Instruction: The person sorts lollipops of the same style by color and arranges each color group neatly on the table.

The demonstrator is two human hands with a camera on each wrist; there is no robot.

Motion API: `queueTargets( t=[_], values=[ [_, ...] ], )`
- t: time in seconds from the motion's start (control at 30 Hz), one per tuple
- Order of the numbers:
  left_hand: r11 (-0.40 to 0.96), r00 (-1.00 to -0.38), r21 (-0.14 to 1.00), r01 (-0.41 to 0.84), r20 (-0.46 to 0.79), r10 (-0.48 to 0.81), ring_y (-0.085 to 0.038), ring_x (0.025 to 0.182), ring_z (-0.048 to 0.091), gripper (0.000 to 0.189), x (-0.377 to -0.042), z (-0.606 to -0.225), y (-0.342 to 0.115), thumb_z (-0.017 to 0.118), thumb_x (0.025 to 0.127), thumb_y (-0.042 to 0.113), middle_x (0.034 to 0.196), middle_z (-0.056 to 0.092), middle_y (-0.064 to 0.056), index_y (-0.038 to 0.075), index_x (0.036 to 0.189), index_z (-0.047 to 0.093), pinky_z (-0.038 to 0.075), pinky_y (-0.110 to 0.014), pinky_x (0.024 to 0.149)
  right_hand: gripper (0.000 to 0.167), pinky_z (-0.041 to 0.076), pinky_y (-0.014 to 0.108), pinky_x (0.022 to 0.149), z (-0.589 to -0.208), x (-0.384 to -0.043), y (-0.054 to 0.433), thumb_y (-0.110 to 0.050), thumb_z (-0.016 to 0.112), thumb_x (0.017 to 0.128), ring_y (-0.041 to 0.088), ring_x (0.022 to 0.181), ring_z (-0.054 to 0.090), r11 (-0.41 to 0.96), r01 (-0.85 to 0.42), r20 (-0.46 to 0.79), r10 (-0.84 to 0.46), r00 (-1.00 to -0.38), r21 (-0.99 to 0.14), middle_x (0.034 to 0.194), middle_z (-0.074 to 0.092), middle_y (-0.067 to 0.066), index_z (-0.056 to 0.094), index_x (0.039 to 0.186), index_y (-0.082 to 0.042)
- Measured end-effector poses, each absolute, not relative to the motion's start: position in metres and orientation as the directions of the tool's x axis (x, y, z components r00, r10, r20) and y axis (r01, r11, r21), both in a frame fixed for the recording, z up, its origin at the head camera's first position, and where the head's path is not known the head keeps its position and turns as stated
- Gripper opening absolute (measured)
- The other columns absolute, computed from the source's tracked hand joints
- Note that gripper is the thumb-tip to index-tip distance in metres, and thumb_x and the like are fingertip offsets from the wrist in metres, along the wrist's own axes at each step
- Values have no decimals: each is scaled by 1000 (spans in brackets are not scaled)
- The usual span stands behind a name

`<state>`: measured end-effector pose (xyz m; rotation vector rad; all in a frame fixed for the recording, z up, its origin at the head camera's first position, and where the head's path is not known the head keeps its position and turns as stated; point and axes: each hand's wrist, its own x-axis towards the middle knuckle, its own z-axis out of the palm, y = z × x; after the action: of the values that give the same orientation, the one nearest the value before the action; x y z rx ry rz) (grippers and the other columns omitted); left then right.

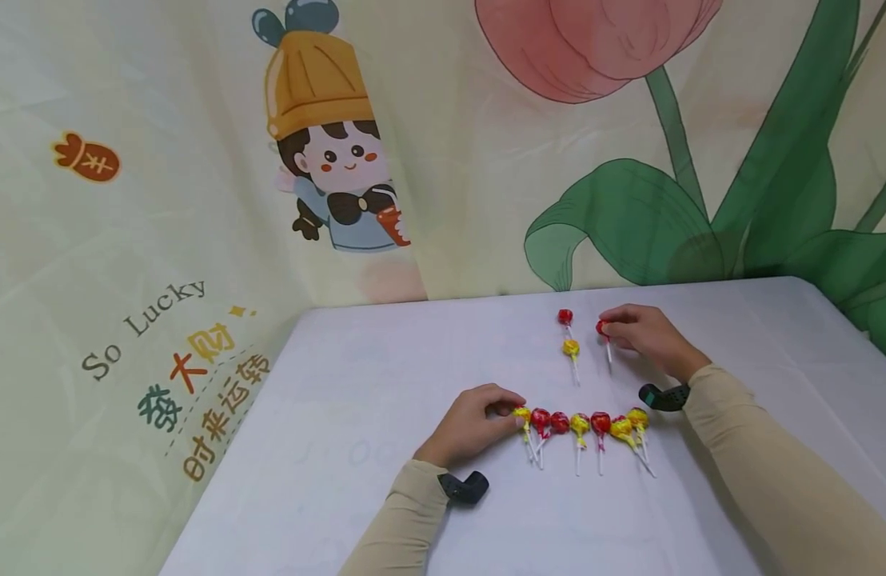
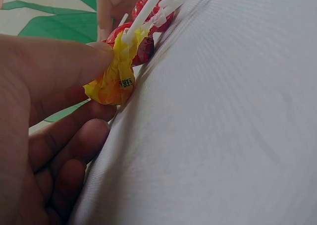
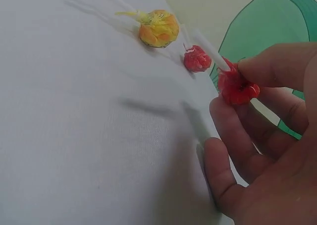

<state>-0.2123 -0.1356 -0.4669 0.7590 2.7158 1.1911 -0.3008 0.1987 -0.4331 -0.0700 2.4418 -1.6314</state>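
Note:
Between thumb and fingers my right hand (image 1: 648,338) pinches a red lollipop (image 3: 237,86) by its wrapped head, its white stick pointing toward the near side. Shadows in the right wrist view suggest it hangs just above the table. To its left lie a red lollipop (image 1: 565,317) and a yellow lollipop (image 1: 571,348), one behind the other. My left hand (image 1: 475,422) pinches a yellow lollipop (image 2: 111,81) at the left end of a row. Beside it in that row are a red lollipop (image 1: 540,419) and several more red and yellow ones, sticks toward me.
The white table (image 1: 357,384) runs back to a printed cloth backdrop (image 1: 450,160) with a cartoon figure and a tulip. A black wrist device (image 1: 464,487) sits on the left forearm, another black device (image 1: 664,398) on the right.

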Motion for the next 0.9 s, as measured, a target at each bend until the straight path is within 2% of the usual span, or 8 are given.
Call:
queueTargets(
  t=[0.23,0.47,0.9],
  values=[
    [566,-866,706,426,137,481,-4,93,58,25,-213,-464,-133,73,92,32,104,64,18,25,115,73,49,-26,83,39,45,49,102,-432,-309,197,-27,59,102,33,119,54,461,36,-127,-167,-978,-887,130,59,16,56,134,-6],
    [571,-867,701,428,141,478,-4,92,58,24,-211,-464,-134,73,92,31,103,64,18,25,115,74,49,-26,82,39,44,49,101,-434,-317,194,-28,60,101,34,119,53,459,23,-127,-196,-972,-888,131,59,15,57,134,-7],
    [559,-856,692,457,170,488,-4,91,58,24,-212,-463,-134,73,92,30,102,64,16,22,115,74,49,-25,82,42,46,45,99,-438,-322,191,-32,61,101,33,116,53,461,46,-135,-161,-978,-886,131,59,15,57,135,-8]
  ],
)
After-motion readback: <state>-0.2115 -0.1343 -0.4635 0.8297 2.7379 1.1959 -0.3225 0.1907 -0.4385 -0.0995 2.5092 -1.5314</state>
